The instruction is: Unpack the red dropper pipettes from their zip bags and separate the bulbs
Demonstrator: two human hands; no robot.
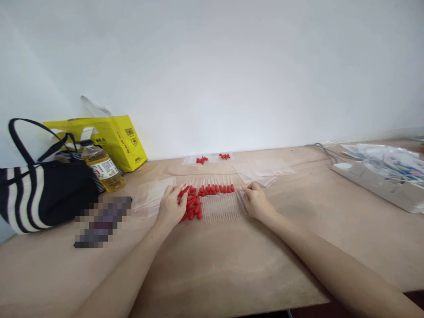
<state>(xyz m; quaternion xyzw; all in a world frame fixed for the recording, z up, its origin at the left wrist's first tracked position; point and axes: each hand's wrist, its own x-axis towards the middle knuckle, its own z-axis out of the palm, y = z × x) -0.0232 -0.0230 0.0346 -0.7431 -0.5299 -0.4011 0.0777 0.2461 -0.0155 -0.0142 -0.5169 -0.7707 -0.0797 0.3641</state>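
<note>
A pile of red rubber bulbs (191, 212) lies on the wooden table in front of me. My left hand (172, 204) is over its left side, thumb and fingers closed on a red bulb (184, 191). Behind the pile runs a row of clear pointed tubes with red bulbs on their near ends (212, 190), like droppers, tips pointing away. Nearer me, bare clear tubes (220, 209) lie side by side, tips toward me. To their right, my right hand (255, 199) pinches a thin clear tube (243, 201); its far end is hidden by the fingers.
Clear plastic bags (261, 170) lie behind, and more (154, 194) to the left. A bag with red bulbs (202, 160) sits at the wall. Left are a striped handbag (49, 190), a yellow bag (129, 145) and an oil bottle (104, 168); right is a white device (374, 185).
</note>
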